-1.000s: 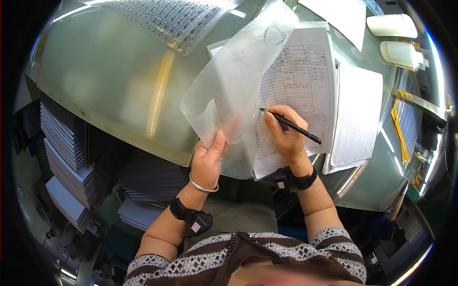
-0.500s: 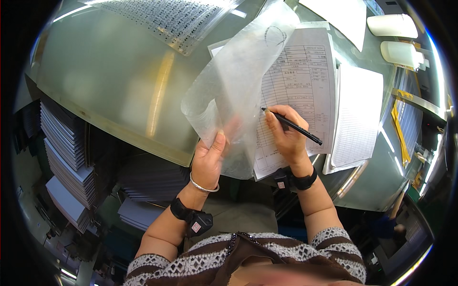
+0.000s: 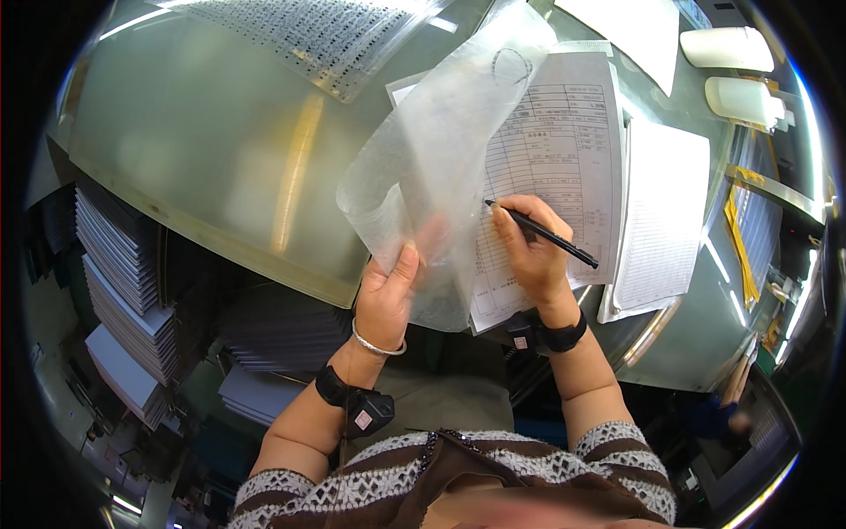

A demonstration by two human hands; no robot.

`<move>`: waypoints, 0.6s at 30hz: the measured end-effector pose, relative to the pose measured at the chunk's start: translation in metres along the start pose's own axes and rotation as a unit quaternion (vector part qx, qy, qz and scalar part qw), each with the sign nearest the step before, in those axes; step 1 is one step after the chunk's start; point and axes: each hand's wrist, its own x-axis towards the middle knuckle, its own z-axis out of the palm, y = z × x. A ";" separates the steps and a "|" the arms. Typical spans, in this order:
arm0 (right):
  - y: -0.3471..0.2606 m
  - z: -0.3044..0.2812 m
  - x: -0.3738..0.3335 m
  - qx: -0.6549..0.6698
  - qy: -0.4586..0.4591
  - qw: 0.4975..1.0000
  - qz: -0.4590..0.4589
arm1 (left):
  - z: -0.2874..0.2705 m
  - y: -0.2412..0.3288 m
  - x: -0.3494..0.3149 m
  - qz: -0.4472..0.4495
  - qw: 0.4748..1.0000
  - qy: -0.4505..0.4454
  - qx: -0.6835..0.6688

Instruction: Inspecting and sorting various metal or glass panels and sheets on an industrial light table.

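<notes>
The right hand (image 3: 529,251) pinches a black pen (image 3: 542,234), tip up-left on the printed form (image 3: 564,132); the left hand (image 3: 388,295) grips a translucent sheet (image 3: 432,167) just beside.

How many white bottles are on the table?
2, both at the table's far right corner: one bottle lying at the top edge, the other bottle just below it, nearer the person. More may be hidden beyond the picture's rim.

Left hand (image 3: 385,295) raised, thumb-pinched grip; right hand (image 3: 529,251) fisted, fingers curled.
</notes>
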 end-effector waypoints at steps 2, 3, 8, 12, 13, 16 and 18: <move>0.002 0.002 0.000 0.010 -0.004 1.000 0.002 | -0.002 0.000 0.000 -0.002 1.000 0.001 0.009; 0.001 0.002 0.000 0.010 -0.003 1.000 0.002 | -0.002 0.000 0.000 -0.002 1.000 0.001 0.009; -0.001 0.000 0.002 -0.013 -0.017 1.000 0.005 | -0.002 0.000 0.001 0.006 1.000 -0.001 0.012; 0.002 0.001 0.001 -0.002 -0.013 1.000 0.001 | 0.000 0.001 0.001 0.002 1.000 0.000 0.008; 0.002 0.001 0.001 0.002 -0.006 1.000 0.000 | 0.001 0.001 0.001 0.001 1.000 0.002 0.004; 0.005 0.000 -0.003 0.031 0.001 0.999 0.022 | -0.002 -0.001 0.001 -0.001 1.000 0.004 0.012; 0.008 -0.001 -0.006 0.056 0.000 0.997 0.045 | -0.003 -0.001 0.000 0.000 1.000 0.004 0.024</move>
